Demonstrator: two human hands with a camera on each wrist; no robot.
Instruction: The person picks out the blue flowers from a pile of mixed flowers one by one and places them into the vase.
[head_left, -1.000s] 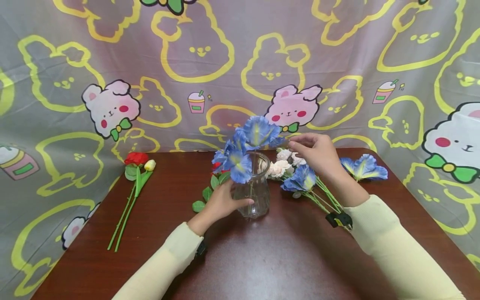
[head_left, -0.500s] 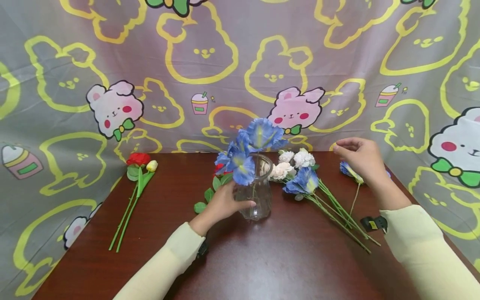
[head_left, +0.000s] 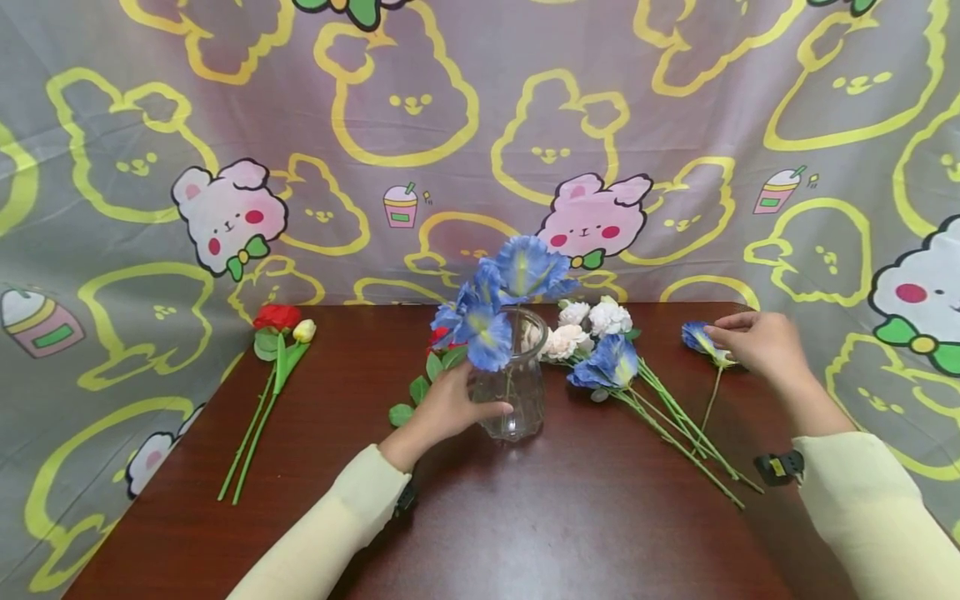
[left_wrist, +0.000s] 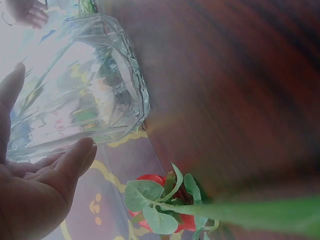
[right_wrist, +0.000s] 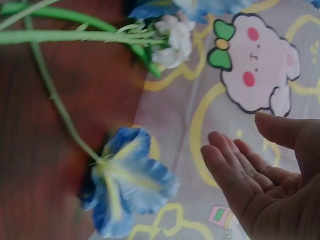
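Backdrop cloth (head_left: 442,192): grey to mauve, hanging behind the work and filling the upper frame; yellow bear outlines, pink-cheeked bunnies and drink cups are showing on it.
Table (head_left: 480,525): dark red-brown, glossy, filling the lower half of the frame and catching a patch of light at lower centre.
Glass jar (head_left: 528,392): clear, standing upright on the table at the centre of the frame.
Blue blooms (head_left: 489,332): leaning over the upper left of the jar's rim, with a stem showing through the glass.
Left hand (head_left: 442,412): gripping the jar from its left side, the thumb lying across the near face and the fingers going behind.
Right hand (head_left: 761,346): hovering at right of centre, fingers loosely extended; in the right wrist view it is staying clear of the nearest bloom.
Single blue flower (head_left: 697,337): lying at the right of the table, its head just beside the right fingertips, its stem running down the frame.
Mixed bunch (head_left: 682,437): lying right of the jar; one blue bloom and several white and pale pink heads are pointing up the frame, stems trailing to lower right.
Red rose (head_left: 276,317) and yellow tulip (head_left: 304,332): lying side by side at left.
Leafy red flower (head_left: 420,389): lying behind the left hand, partly hidden.
Sleeves (head_left: 322,521): pale yellow, covering both forearms.
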